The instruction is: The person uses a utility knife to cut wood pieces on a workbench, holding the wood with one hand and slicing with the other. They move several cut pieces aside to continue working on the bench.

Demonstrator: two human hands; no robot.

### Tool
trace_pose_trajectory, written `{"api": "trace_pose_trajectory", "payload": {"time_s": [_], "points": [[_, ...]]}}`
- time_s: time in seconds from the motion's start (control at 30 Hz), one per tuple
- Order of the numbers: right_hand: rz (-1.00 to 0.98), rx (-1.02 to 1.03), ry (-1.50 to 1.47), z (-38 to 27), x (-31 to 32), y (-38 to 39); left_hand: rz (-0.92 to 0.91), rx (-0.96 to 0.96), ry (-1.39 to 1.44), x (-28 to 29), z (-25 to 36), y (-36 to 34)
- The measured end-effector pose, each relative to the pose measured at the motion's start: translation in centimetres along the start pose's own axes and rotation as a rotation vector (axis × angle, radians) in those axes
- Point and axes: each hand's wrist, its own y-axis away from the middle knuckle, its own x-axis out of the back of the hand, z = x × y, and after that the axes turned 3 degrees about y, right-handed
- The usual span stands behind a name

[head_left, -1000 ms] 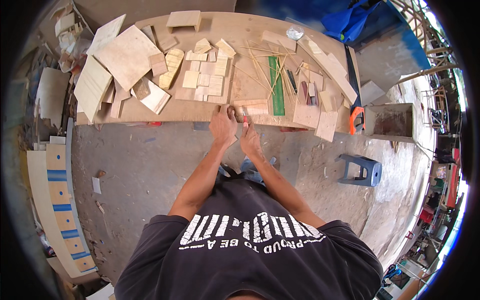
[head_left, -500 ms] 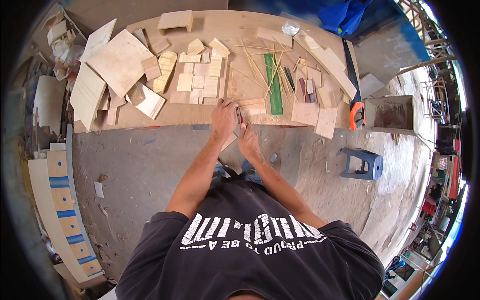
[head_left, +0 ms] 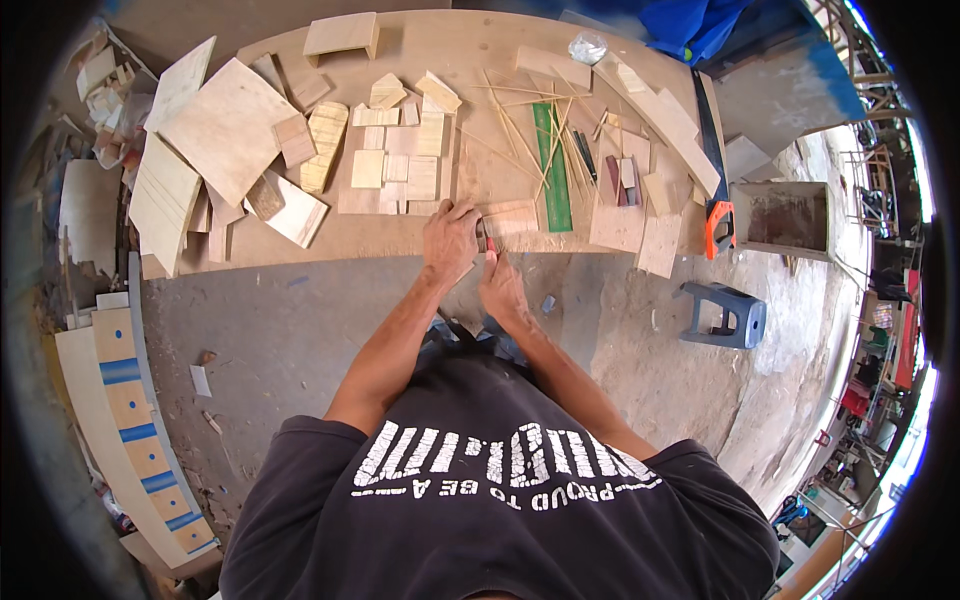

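Note:
At the near edge of the wooden worktable [head_left: 300, 240], my left hand [head_left: 452, 240] is closed with its fingertips bent down. What it grips is mostly hidden beneath the fingers. Just to its right and lower, my right hand [head_left: 503, 288] is wrapped round a slim red-handled tool [head_left: 490, 243], whose working end lies by the left fingertips. The tool's exact kind is too small to make out. A flat wood block [head_left: 510, 216] lies on the table beside the left fingers. Beyond the left hand, several small wood pieces [head_left: 396, 167] are fitted together on a board.
Plywood sheets [head_left: 220, 125] are stacked at the left. Thin sticks [head_left: 508, 130], a green ruler [head_left: 551, 170] and dark pens [head_left: 584, 157] lie right of centre. A handsaw with an orange handle [head_left: 719, 230] rests near the right end. A blue stool [head_left: 727, 315] stands on the floor.
The view has shifted slightly. Both hands keep nearly the same place at the table edge, and a little more of the red tool shows between them.

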Motion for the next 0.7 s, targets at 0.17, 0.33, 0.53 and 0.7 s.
{"api": "trace_pose_trajectory", "payload": {"time_s": [0.17, 0.33, 0.53, 0.7], "points": [[-0.021, -0.035, 0.032, -0.3, 0.5, -0.1, 0.054, -0.015, 0.015, -0.4, -0.2, 0.2], [-0.023, -0.059, 0.040, -1.0, 0.8, 0.3, 0.035, -0.005, 0.013, -0.4, -0.2, 0.6], [-0.027, -0.069, 0.040, -1.3, 0.7, -0.2, 0.034, -0.032, 0.005, -0.7, -0.5, 0.7], [-0.049, -0.085, 0.008, -1.8, 1.0, -0.9, -0.069, 0.011, -0.041, 0.2, 0.2, 0.0]]}}
